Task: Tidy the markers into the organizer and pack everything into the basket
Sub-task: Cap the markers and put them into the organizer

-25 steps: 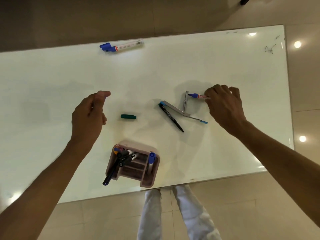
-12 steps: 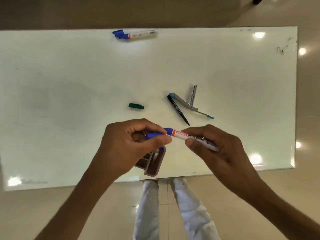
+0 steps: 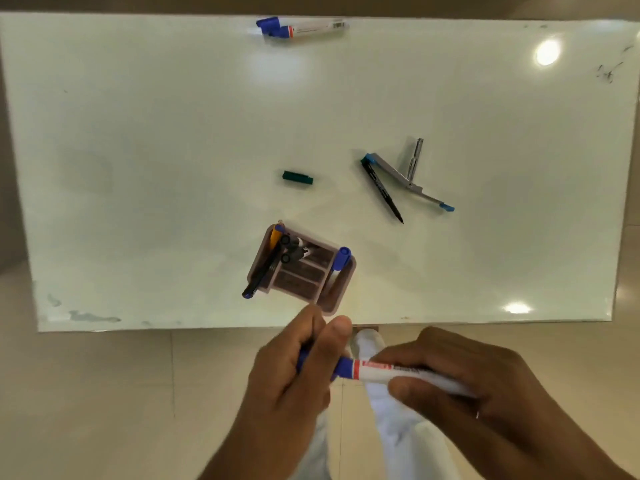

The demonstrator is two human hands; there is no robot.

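You hold a white marker (image 3: 398,374) with a blue cap level between both hands, below the near edge of the white surface (image 3: 173,133) and over the floor. Your left hand (image 3: 294,372) has its fingers curled round the blue cap end, thumb on top; your right hand (image 3: 460,382) grips the white barrel, fingers wrapped over it and thumb beneath. The brown organizer (image 3: 332,292) stands near the front edge of the surface, just beyond your left hand, with several dark markers and an orange one leaning in its left compartments and a blue-capped marker (image 3: 339,263) upright at its right end. A green cap (image 3: 298,177) lies alone on the surface beyond the organizer. To its right a black pen (image 3: 382,188), a grey pen with blue ends (image 3: 408,183) and a silver pen (image 3: 415,161) lie together, touching or crossing. Another blue-capped white marker (image 3: 304,27) lies at the far edge.
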